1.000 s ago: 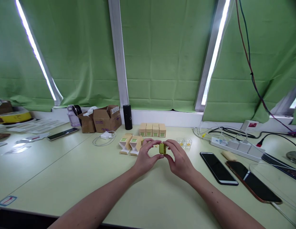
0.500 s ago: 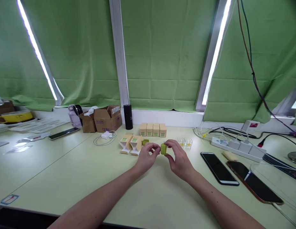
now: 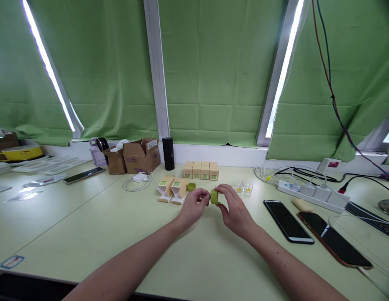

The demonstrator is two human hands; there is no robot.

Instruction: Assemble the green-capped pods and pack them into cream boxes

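My right hand (image 3: pixel 236 211) grips a small green square piece (image 3: pixel 214 196) between thumb and fingers, held above the table. Close at its left side, my left hand (image 3: pixel 194 207) is closed in a pinch; whatever its fingertips hold, if anything, is hidden. A similar green square piece (image 3: pixel 191 187) lies on the table just behind my left hand. Two opened small cardboard boxes (image 3: pixel 179 189) with green labels lie left of it. Behind my right hand sits a clear plastic holder (image 3: pixel 243 188) with yellow bits inside.
Several closed small cardboard boxes (image 3: pixel 201 171) stand in a row at the back. A black cylinder (image 3: pixel 168 154) and a brown carton (image 3: pixel 142 155) are to their left. On the right lie a black phone (image 3: pixel 287 221), another phone (image 3: pixel 334 238) and a white power strip (image 3: pixel 313 195) with cables.
Both hands have shifted very slightly, and the green piece in my right hand has moved a touch left. More of the green piece on the table shows.
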